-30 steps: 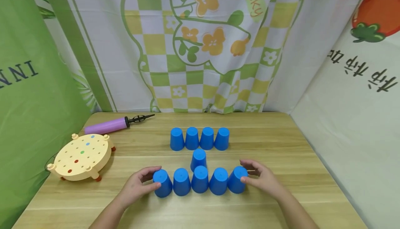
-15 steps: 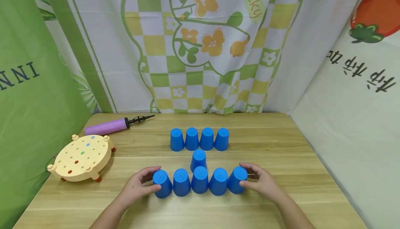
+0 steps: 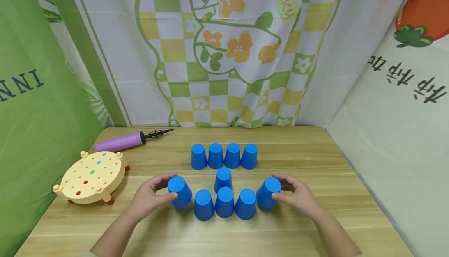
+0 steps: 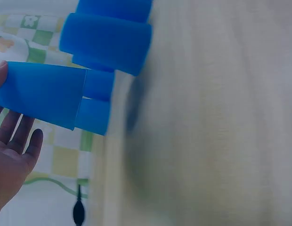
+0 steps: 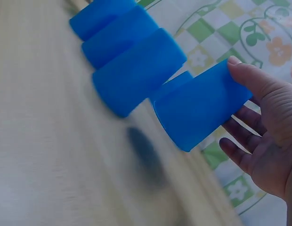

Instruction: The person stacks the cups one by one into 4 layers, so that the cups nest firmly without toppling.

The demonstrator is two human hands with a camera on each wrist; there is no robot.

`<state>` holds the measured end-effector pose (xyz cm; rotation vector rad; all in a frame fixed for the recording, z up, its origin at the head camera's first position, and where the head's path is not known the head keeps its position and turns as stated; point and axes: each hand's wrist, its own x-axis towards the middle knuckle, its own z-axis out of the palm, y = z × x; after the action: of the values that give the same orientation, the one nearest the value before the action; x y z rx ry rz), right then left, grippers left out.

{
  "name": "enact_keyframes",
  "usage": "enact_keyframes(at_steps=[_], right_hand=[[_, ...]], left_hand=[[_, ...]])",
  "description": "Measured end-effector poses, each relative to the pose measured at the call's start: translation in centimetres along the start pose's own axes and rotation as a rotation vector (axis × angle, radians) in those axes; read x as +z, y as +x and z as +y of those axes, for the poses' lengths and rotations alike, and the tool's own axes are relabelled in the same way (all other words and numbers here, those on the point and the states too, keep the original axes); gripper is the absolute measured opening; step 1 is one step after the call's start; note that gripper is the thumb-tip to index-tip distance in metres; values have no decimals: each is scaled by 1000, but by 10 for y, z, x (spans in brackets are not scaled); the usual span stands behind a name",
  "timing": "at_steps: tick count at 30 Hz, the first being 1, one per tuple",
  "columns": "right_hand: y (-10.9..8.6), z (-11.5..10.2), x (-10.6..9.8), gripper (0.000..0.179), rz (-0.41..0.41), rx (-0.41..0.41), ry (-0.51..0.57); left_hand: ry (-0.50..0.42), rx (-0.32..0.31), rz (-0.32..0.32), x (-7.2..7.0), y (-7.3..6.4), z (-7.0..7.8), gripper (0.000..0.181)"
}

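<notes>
My left hand (image 3: pixel 149 196) pinches an upside-down blue cup (image 3: pixel 180 192) between thumb and fingers, at the left of the near row. In the left wrist view that held cup (image 4: pixel 40 94) hangs above the table. On the other side my right hand (image 3: pixel 296 196) grips a second blue cup (image 3: pixel 268 193), slightly tilted; the right wrist view shows this cup (image 5: pixel 202 106) raised, with a shadow below. Between the hands stand three upside-down blue cups, the middle one (image 3: pixel 224 202) among them. Just behind it is a single blue cup (image 3: pixel 223 179).
A back row of several upside-down blue cups (image 3: pixel 224 156) stands farther off. At the left lie a purple hand pump (image 3: pixel 121 142) and a round cream pegged board (image 3: pixel 92 177) with red-tipped legs. A patterned curtain (image 3: pixel 224 54) borders the wooden table (image 3: pixel 224 239) behind.
Both hands have lifted the two end cups of the near row and moved them away from me, a little outward. The remaining cups stand where they were.
</notes>
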<state>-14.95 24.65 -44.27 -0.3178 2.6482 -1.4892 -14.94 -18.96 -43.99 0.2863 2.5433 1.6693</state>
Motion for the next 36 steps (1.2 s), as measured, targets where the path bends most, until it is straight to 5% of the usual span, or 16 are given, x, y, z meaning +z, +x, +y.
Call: enact_keyframes(at_steps=[9, 15, 25, 36], right_hand=[[33, -36, -21, 52, 26, -75, 28], [62, -53, -26, 57, 31, -40, 48], [111, -64, -19, 65, 87, 72, 49], [143, -62, 1, 65, 126, 149, 78]], left_hand=[[29, 28, 15, -14, 40, 39, 59], [28, 39, 36, -13, 75, 56, 61], [-63, 38, 92, 8, 132, 57, 60], [-80, -53, 131, 26, 153, 54, 60]])
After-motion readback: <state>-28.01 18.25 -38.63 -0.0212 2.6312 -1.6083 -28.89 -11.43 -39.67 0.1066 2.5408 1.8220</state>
